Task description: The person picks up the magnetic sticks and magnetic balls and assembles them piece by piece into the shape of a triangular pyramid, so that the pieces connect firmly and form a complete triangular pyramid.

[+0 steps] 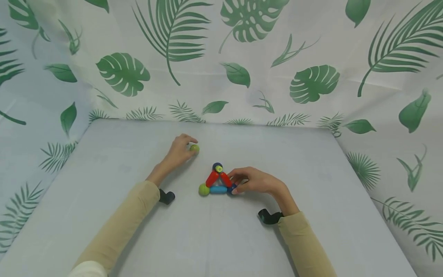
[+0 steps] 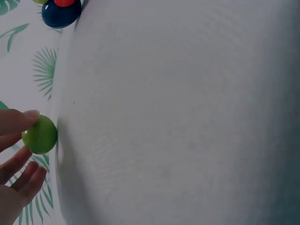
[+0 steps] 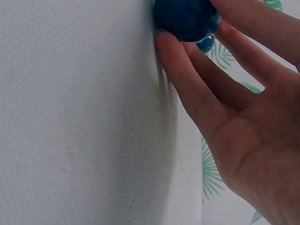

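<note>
My left hand [image 1: 181, 149] pinches a loose green ball [image 1: 195, 149] on the table, back and left of a small triangle of balls and rods. In the left wrist view, a thumb and finger touch opposite sides of this green ball [image 2: 40, 134]. Two red rods [image 1: 212, 179] and a light blue rod [image 1: 218, 189] form the triangle's sides. Its corners are another green ball [image 1: 204, 189], a dark blue ball [image 1: 217, 165] with a yellow-green piece on top, and a second dark blue ball [image 3: 185, 18]. That second blue ball is pinched by my right hand [image 1: 257, 180], partly covering it.
A white table surface [image 1: 235, 242] lies under everything. White cloth with green leaf prints [image 1: 263, 77] hangs behind the table and along both sides. Black wrist devices [image 1: 167, 197] stick out near both sleeves, close above the table.
</note>
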Available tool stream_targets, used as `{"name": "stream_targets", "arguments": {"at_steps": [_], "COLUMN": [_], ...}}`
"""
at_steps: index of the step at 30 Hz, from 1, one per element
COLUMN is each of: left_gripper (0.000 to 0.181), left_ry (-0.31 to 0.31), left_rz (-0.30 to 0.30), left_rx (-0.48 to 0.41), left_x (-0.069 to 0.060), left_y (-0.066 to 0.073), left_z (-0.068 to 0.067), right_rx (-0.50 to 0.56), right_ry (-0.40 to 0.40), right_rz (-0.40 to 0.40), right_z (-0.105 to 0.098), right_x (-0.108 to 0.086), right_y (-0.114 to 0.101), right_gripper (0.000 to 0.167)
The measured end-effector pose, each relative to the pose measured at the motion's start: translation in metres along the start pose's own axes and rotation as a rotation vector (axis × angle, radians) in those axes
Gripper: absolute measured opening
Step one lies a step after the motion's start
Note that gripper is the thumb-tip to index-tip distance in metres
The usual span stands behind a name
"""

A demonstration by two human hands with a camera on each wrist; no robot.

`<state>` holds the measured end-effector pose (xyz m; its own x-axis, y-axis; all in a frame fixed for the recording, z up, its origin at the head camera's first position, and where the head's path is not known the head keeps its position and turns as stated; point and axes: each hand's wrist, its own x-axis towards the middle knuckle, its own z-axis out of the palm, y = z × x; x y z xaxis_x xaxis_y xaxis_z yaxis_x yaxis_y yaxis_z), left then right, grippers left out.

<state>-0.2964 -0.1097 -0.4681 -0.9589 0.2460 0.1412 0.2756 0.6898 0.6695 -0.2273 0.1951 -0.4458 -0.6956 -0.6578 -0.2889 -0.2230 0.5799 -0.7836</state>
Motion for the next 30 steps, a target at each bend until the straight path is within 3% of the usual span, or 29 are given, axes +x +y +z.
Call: {"name": "stream_targets", "arguments": {"at_steps": [15,26,30], "left_gripper": [0.033,0.036,0.037], "left_ry": [0.005,-0.038,-0.052], "left_rz": [0.017,-0.048,-0.016], "left_rx": [-0.014,-0.218,-0.291], "left_x": [-0.004,-0.026,-0.038], "left_y": [-0.001,0.014,0.03], "left_z": [0.003,-0.004,-0.006], "right_rx": [-0.01,-0.027,-0.023], "right_ry": [0.0,0.004,0.001], "right_rz": [-0.005,-0.004,0.002], "right_z": [0.0,-0.001,0.0], "right_x": [0.0,0.001,0.001], "right_y": [0.0,-0.001,0.001], "right_gripper": [0.042,0.042,0.043]}}
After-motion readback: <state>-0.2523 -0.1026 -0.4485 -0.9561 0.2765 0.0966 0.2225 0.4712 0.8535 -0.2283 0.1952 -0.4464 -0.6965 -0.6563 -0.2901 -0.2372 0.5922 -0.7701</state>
